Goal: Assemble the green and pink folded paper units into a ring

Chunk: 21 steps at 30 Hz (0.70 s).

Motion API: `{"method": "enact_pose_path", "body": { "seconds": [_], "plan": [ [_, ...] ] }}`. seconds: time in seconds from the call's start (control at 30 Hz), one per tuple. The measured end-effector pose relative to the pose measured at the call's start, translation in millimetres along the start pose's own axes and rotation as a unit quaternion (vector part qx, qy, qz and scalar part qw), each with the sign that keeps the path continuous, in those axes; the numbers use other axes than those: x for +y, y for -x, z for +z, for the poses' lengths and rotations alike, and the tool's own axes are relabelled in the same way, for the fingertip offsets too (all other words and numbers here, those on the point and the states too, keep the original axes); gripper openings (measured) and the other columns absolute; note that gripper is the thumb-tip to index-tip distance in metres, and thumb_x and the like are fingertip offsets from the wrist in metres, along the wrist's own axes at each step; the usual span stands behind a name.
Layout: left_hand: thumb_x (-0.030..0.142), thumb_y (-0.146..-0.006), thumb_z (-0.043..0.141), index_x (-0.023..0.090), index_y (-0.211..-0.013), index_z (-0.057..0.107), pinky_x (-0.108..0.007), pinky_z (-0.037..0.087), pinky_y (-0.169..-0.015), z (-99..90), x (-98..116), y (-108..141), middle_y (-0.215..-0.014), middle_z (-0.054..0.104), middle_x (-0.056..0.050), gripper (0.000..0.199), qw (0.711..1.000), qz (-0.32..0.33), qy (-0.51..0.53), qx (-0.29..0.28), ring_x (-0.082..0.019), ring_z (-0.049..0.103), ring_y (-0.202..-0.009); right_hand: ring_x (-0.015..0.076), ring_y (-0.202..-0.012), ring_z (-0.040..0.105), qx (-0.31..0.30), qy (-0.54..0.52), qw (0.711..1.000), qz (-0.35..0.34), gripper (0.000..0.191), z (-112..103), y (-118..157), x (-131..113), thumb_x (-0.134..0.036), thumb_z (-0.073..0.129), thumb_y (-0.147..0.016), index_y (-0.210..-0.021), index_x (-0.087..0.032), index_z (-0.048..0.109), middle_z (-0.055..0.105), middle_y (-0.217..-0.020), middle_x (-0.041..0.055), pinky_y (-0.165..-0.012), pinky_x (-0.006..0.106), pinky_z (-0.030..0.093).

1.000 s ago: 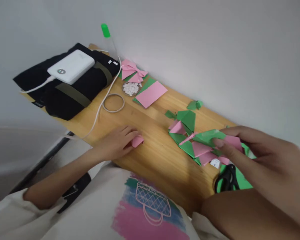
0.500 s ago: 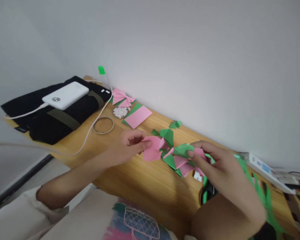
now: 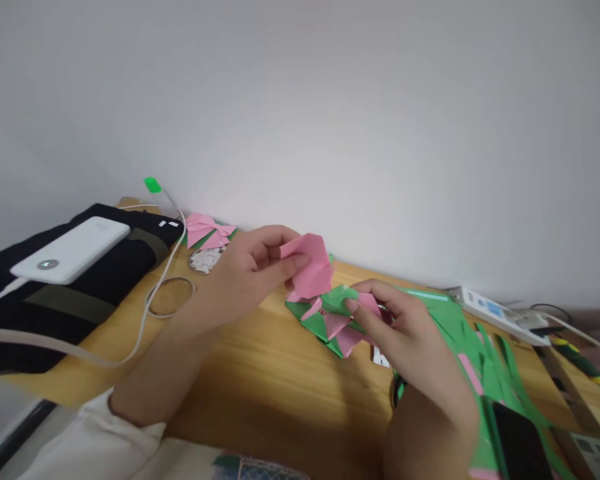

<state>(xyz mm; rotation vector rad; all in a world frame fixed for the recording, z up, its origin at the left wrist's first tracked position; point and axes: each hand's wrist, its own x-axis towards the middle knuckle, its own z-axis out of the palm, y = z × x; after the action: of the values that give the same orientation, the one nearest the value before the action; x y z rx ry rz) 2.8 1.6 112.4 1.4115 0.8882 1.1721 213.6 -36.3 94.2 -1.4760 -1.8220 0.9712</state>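
Paper (image 3: 314, 267), pink and creased, is standing up above the desk (image 3: 265, 380) in the left hand (image 3: 247, 270), and I'm watching thumb and fingers closing on its left edge in a pinch. Its lower edge is overlapping the top of a folded cluster (image 3: 325, 325) in green and pink; I'm not able to tell whether the two are touching. The right hand (image 3: 413, 327) is pinching the cluster's upper right part, thumb in front on the green fold, fingers going behind. So both hands are nearly closed, each gripping paper.

Just below the right hand, a small white tag (image 3: 380, 357) is peeking out, and a dark curved loop (image 3: 396, 390) is half hiding by the wrist. Further right, green paper strips (image 3: 485, 360) are spreading over the desk, with a dark phone (image 3: 520, 443) lying on them near me and a white power strip (image 3: 497, 315) running along beyond.

Over to the left, I'm seeing a pink bow-like fold (image 3: 207, 231) sitting on green paper by the wall (image 3: 380, 133), with a round dish (image 3: 204, 260) of white bits just in front and partly hiding behind the left hand. A thin ring (image 3: 171, 297) is lying nearer to me. The white cable (image 3: 147, 313) is curving past it, beside a black bag (image 3: 93, 313) that is carrying a white power bank (image 3: 75, 250). Behind the bag, a bright green cap (image 3: 153, 185) is poking up.
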Motion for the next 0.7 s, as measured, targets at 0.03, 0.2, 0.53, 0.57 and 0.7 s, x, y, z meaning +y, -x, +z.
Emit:
{"method": "enact_pose_path", "body": {
  "seconds": [0.03,0.2,0.53,0.57,0.7],
  "plan": [
    [0.017,-0.079,0.064,0.018,-0.077,0.066,-0.016,0.046,-0.051,0.6,-2,-3,-0.063,0.063,0.003,0.002,1.000,-0.006,0.010,-0.008,-0.009,0.058,-0.057,0.0094,-0.051,0.045,0.002,-0.004,1.000,0.000,0.017,0,-1,1,-0.031,0.052,-0.090,-0.078,-0.020,0.059,0.054,-0.059,-0.0035,-0.043,0.019,0.034],
    [0.017,-0.077,0.064,0.016,-0.075,0.066,-0.017,0.046,-0.049,-1.0,-16,-12,-0.060,0.062,0.004,0.003,0.999,-0.032,0.020,-0.018,-0.007,0.056,-0.052,0.0086,-0.049,0.042,0.004,-0.016,1.000,0.003,0.021,1,-3,2,-0.033,0.051,-0.091,-0.077,-0.019,0.059,0.050,-0.057,-0.0040,-0.041,0.019,0.033],
    [0.021,-0.075,0.058,0.015,-0.075,0.062,-0.019,0.045,-0.046,-5.7,-23,-15,-0.060,0.059,0.002,0.008,0.995,-0.085,0.024,-0.050,-0.009,0.053,-0.050,0.0089,-0.046,0.045,0.022,-0.020,0.999,0.014,0.019,6,-6,-5,-0.031,0.055,-0.090,-0.077,-0.019,0.064,0.056,-0.057,-0.0027,-0.041,0.019,0.036],
    [0.021,-0.075,0.057,0.015,-0.075,0.061,-0.018,0.045,-0.046,-5.1,-23,-14,-0.059,0.057,0.002,0.007,0.995,-0.087,0.026,-0.047,-0.009,0.054,-0.051,0.0091,-0.046,0.045,0.025,-0.014,1.000,0.009,0.019,6,-7,-5,-0.031,0.055,-0.090,-0.077,-0.020,0.064,0.056,-0.057,-0.0029,-0.041,0.019,0.036],
    [0.023,-0.077,0.055,0.016,-0.079,0.056,-0.017,0.046,-0.046,-2.7,-23,-12,-0.062,0.056,0.003,0.007,0.994,-0.090,0.022,-0.051,-0.010,0.058,-0.056,0.0094,-0.047,0.047,0.041,0.013,0.999,-0.004,0.020,9,-6,-7,-0.032,0.055,-0.090,-0.077,-0.021,0.064,0.058,-0.057,-0.0033,-0.042,0.020,0.035]
  ]
}}
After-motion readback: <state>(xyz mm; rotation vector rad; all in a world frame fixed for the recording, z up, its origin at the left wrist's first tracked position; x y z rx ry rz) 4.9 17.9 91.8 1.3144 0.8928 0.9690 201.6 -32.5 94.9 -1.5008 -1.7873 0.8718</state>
